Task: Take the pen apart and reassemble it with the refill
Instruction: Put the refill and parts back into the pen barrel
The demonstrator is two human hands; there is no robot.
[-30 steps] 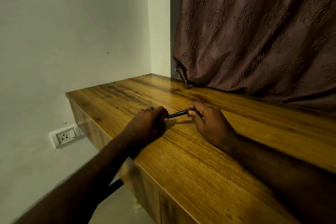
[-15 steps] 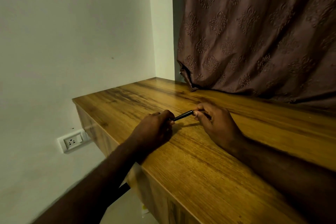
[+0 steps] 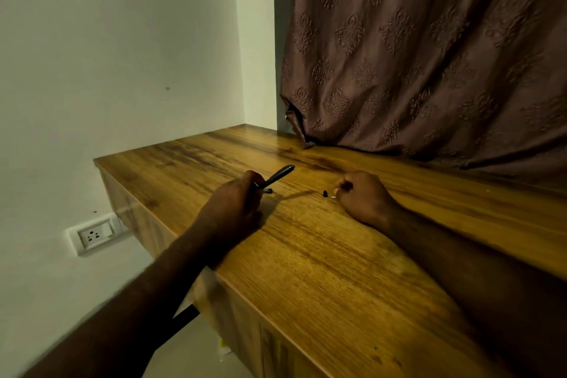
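My left hand (image 3: 236,202) is closed around a dark pen barrel (image 3: 277,176), which sticks out up and to the right above the wooden desk (image 3: 322,255). A short dark piece (image 3: 268,190) shows just beside the left fingers. A small black tip piece (image 3: 325,192) lies loose on the desk between the hands. My right hand (image 3: 363,196) rests on the desk just right of that piece, its fingers curled in. Nothing shows between them.
The desk's left end sits against a white wall with a power socket (image 3: 95,233) below desk height. A brown patterned curtain (image 3: 429,55) hangs along the back edge and drapes onto the desk top.
The hands have moved apart. The pen has come out of my right hand and stays in my left. A small black piece now lies on the desk.
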